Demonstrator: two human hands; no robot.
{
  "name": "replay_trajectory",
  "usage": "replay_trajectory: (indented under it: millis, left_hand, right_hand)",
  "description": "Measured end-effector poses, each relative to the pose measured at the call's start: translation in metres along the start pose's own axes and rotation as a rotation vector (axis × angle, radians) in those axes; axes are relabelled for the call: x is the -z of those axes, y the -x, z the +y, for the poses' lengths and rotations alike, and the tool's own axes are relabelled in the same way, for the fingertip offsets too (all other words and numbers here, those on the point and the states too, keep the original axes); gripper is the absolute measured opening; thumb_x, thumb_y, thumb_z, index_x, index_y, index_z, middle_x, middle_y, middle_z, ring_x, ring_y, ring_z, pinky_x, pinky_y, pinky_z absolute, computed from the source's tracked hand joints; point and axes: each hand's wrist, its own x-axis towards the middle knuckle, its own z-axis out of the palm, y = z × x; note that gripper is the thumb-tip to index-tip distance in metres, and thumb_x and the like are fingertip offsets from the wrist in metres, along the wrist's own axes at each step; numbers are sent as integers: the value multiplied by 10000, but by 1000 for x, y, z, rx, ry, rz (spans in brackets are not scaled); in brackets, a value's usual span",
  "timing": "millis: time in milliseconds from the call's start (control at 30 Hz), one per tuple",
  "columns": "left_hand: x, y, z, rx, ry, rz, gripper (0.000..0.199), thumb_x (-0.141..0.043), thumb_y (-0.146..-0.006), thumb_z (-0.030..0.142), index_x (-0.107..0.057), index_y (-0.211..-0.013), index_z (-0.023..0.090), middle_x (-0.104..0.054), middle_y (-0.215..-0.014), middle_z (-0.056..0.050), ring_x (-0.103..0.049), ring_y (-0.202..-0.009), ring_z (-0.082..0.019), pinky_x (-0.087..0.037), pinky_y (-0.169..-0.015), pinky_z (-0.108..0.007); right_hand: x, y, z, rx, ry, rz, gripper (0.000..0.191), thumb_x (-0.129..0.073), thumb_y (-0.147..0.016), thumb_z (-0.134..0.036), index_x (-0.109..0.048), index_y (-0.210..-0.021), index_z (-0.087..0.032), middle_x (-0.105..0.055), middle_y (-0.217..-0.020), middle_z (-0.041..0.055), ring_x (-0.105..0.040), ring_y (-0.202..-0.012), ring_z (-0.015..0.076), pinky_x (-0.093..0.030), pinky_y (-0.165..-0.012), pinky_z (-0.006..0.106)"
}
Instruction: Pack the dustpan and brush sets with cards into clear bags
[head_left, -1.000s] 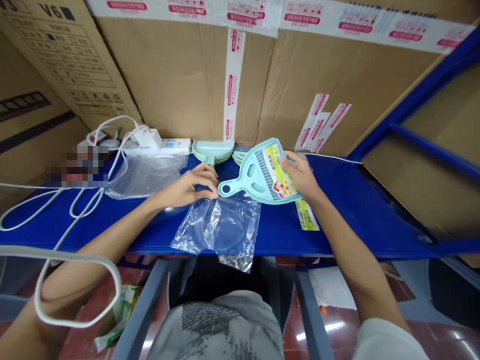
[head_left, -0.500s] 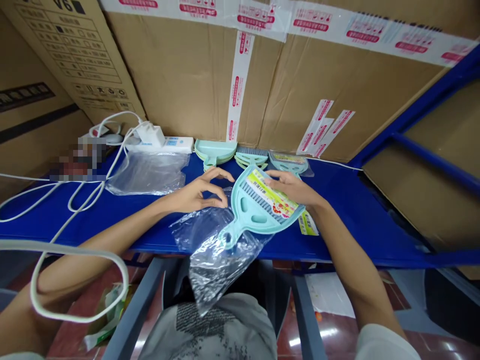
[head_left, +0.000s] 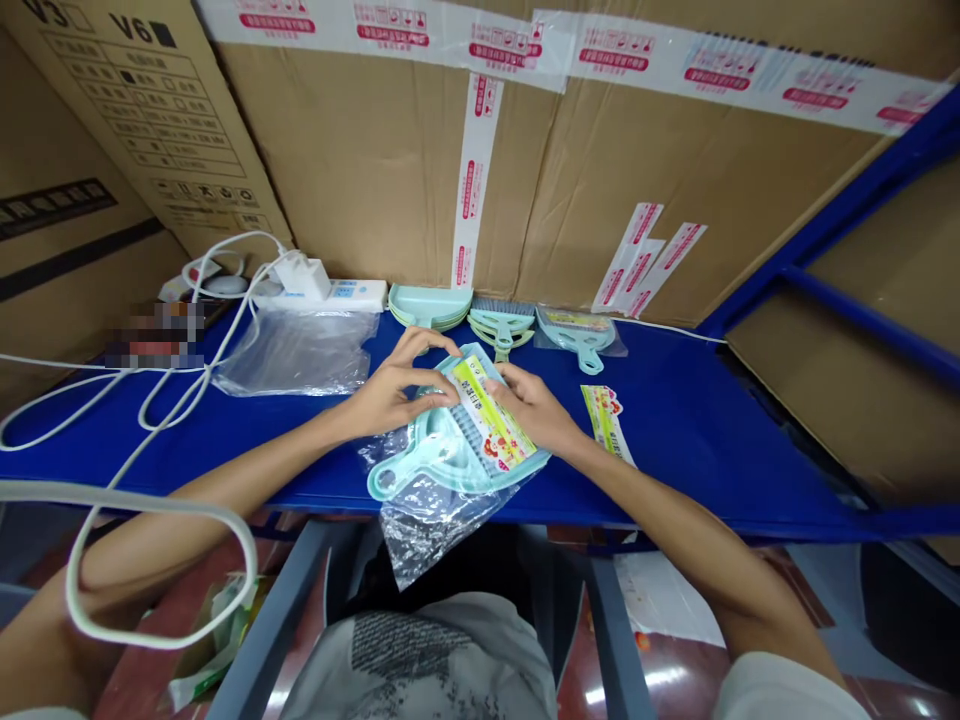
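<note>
A light-blue dustpan (head_left: 480,482) lies tilted above the front of the table, its looped handle toward the lower left. Inside it sit a small matching brush (head_left: 444,447) and a yellow-green printed card (head_left: 491,412). My right hand (head_left: 536,408) grips the dustpan's upper right side, thumb over the card. At the upper left side, my left hand (head_left: 405,385) has its thumb and curled fingers on the dustpan's edge and the card's end. Underneath, a clear plastic bag (head_left: 435,525) hangs over the table edge.
Behind are stacked dustpans (head_left: 431,303), stacked brushes (head_left: 504,322) and a bagged dustpan set (head_left: 577,335). Another printed card (head_left: 606,420) lies right. Clear bags (head_left: 300,350), a power strip (head_left: 360,294) and a looping white cable (head_left: 161,640) are left. A cardboard wall (head_left: 360,170) stands behind.
My right hand has brought the dustpan, brush and card leftward to my left hand, which now touches its edge. The bagged set and the loose card at right are more fully visible.
</note>
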Motion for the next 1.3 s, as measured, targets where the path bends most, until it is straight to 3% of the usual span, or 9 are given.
replay_trajectory:
  millis: [167, 300, 400, 567, 633, 833, 1000, 1167, 1300]
  left_hand:
    - [4, -3, 6, -43, -88, 84, 114, -738, -1002, 339, -831, -1021, 276, -668, -1281, -89, -564, -1248, -266, -433, -1106, -490]
    - [21, -5, -6, 169, -89, 465, 160, -702, -1024, 376, -800, -1050, 253, -710, -1162, -74, -622, -1158, -245, -447, -1098, -448]
    - [28, -3, -22, 422, 116, 644, 246, -752, -971, 470, -757, -944, 225, -706, -900, -36, -656, -875, -195, -529, -886, -348]
    - [15, -2, -30, 722, 618, 253, 502, -787, -873, 654, -737, -794, 161, -695, -735, -66, -655, -676, -189, -550, -627, -303]
    - [9, -4, -25, 759, 766, 201, 515, -798, -866, 649, -756, -808, 138, -707, -759, -83, -666, -682, -191, -565, -607, -299]
    - [7, -7, -14, 833, 931, 210, 376, -858, -860, 492, -802, -876, 121, -730, -796, -82, -655, -628, -156, -586, -579, -279]
    - [5, -5, -18, 872, 906, 209, 302, -897, -827, 417, -830, -877, 127, -754, -832, -98, -682, -629, -160, -617, -608, -290]
    - [6, -5, -18, 894, 918, 249, 269, -909, -809, 380, -822, -835, 127, -772, -886, -114, -694, -629, -163, -606, -601, -293]
    - [9, -5, -20, 875, 918, 282, 267, -911, -805, 369, -815, -833, 121, -772, -871, -109, -694, -620, -166, -601, -604, -304]
  right_hand:
    - [-1, 1, -1, -60, -34, -41, 494, -741, -903, -618, -692, -1203, -227, -746, -823, -5, -668, -645, 168, -490, -554, 257]
    - [17, -5, -6, -27, -115, 207, 488, -800, -826, -617, -692, -1111, -236, -772, -833, 1, -702, -641, 193, -537, -575, 292]
    - [36, -11, -12, 13, -185, 417, 487, -830, -773, -611, -682, -1066, -252, -785, -853, 3, -730, -671, 224, -565, -574, 319]
    - [49, -14, -13, 56, -241, 545, 447, -839, -754, -569, -666, -1034, -267, -788, -889, 4, -759, -767, 248, -592, -622, 335]
    - [49, -14, -9, 68, -224, 547, 413, -809, -775, -565, -659, -1021, -269, -775, -863, -4, -744, -739, 234, -576, -614, 327]
    - [49, -16, -1, 46, -103, 556, 325, -714, -822, -504, -654, -1033, -263, -718, -784, -24, -675, -655, 198, -522, -591, 311]
    - [52, -10, -10, 104, -44, 529, 662, -667, -908, -377, -490, -1547, -366, -770, -957, -6, -670, -686, 207, -570, -666, 373]
    - [54, -6, -12, 220, 173, 409, 369, -558, -982, -341, -800, -1259, -308, -787, -1232, 35, -704, -1053, 256, -575, -945, 445]
    - [53, -6, -7, 239, 237, 365, 379, -576, -1016, -385, -793, -1317, -311, -761, -1360, 45, -653, -1281, 301, -518, -1119, 505]
